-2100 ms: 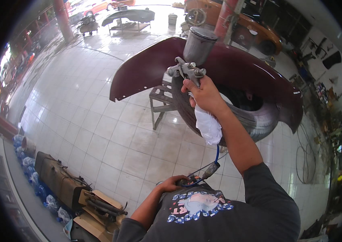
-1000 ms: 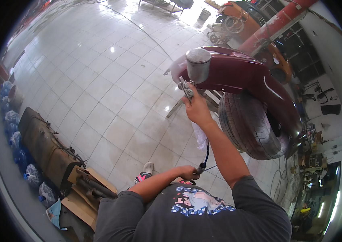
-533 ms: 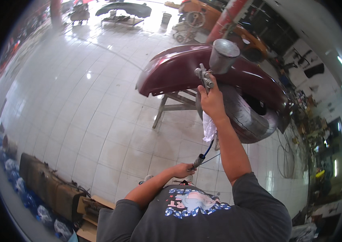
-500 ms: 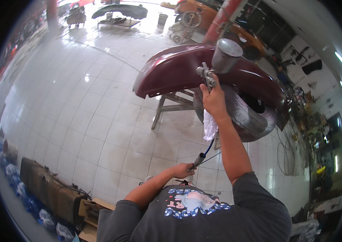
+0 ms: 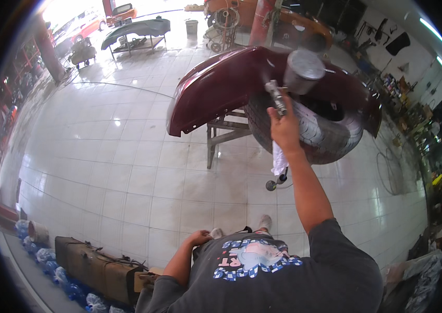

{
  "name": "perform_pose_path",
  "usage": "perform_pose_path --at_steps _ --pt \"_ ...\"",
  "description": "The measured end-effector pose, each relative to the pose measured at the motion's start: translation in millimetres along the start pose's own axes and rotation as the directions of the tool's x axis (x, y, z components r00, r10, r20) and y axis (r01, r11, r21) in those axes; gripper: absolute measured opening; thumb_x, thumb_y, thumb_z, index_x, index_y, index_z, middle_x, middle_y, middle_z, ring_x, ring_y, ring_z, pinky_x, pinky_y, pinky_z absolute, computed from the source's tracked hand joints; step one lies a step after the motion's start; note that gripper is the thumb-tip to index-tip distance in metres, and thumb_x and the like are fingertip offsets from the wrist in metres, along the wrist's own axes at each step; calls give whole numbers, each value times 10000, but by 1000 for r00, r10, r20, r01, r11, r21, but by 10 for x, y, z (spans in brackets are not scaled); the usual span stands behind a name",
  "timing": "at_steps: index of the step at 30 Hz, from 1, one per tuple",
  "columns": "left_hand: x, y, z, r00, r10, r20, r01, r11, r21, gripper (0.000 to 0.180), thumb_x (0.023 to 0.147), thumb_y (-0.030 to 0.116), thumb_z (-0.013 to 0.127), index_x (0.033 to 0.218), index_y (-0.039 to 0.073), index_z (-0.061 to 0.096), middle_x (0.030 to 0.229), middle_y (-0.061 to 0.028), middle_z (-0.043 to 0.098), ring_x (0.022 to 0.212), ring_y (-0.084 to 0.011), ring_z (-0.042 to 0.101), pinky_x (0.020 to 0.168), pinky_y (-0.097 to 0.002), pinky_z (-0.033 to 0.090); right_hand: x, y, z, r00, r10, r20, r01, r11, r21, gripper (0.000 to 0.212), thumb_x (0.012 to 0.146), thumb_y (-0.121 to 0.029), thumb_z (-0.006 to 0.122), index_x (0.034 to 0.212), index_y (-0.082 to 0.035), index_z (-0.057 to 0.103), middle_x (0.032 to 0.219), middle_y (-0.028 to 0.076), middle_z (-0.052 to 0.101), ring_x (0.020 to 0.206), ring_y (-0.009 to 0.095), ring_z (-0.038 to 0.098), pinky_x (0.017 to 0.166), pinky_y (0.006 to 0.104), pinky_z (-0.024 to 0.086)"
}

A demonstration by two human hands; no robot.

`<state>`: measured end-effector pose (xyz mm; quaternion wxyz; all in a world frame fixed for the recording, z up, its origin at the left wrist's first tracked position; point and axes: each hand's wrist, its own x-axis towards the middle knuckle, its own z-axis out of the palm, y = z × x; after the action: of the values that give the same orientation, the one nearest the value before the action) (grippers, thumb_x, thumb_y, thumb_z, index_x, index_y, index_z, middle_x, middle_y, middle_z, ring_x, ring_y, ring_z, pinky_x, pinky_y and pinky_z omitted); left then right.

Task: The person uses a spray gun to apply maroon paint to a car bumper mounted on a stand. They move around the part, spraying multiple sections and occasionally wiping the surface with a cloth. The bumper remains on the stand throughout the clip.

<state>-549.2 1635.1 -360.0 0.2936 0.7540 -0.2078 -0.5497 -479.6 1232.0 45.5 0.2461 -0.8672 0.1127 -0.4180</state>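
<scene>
My right hand [image 5: 285, 128] is wrapped around a metal spray gun [image 5: 275, 96] with a large silver paint cup [image 5: 304, 72] on top. Its nozzle faces a glossy dark-red curved car body panel [image 5: 210, 88], and a gap separates the two. A white cloth [image 5: 279, 159] hangs below that hand, with a hose fitting and round gauge [image 5: 271, 185] dangling under it. Low by my waist is my left hand [image 5: 198, 238], its fingers partly hidden; nothing shows clearly in it.
A tire [image 5: 315, 133] sits under the panel, beside a stand [image 5: 211, 141]. A thin hose [image 5: 122, 85] runs across the tiled floor. Behind are a red post [image 5: 261, 23] and an orange car [image 5: 304, 31]. A brown tank-like box [image 5: 95, 268] and blue bottles [image 5: 59, 279] lie at lower left.
My left hand has let go of the hose fitting and drawn back toward my waist. The spray gun has tilted and sits slightly right and lower; the view has shifted.
</scene>
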Motion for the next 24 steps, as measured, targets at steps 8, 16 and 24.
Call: perform_pose_path --at_steps 8,16,24 --pt "-1148 -1341 87 810 -579 -92 553 806 -209 537 913 413 696 1390 180 614 1235 -107 690 1109 -287 657 891 -514 552 -643 -505 775 920 33 390 -164 937 307 584 988 -322 634 1518 -267 394 949 234 711 903 473 674 753 516 514" --pt "-804 -1481 580 907 -417 -56 391 885 -253 497 913 386 703 1351 160 644 1179 -80 700 1066 -249 656 859 -481 538 -735 -426 929 811 12 585 -255 907 335 574 993 -303 624 1520 -273 399 1024 236 711 979 431 678 855 501 515" --pt "-486 -1062 260 964 -229 -138 194 955 -226 457 916 331 696 1314 108 668 1092 -101 723 985 -221 683 786 -387 551 207 -569 351 960 209 189 -232 967 109 547 992 -313 616 1477 -233 376 1073 267 689 1014 482 651 853 534 521"
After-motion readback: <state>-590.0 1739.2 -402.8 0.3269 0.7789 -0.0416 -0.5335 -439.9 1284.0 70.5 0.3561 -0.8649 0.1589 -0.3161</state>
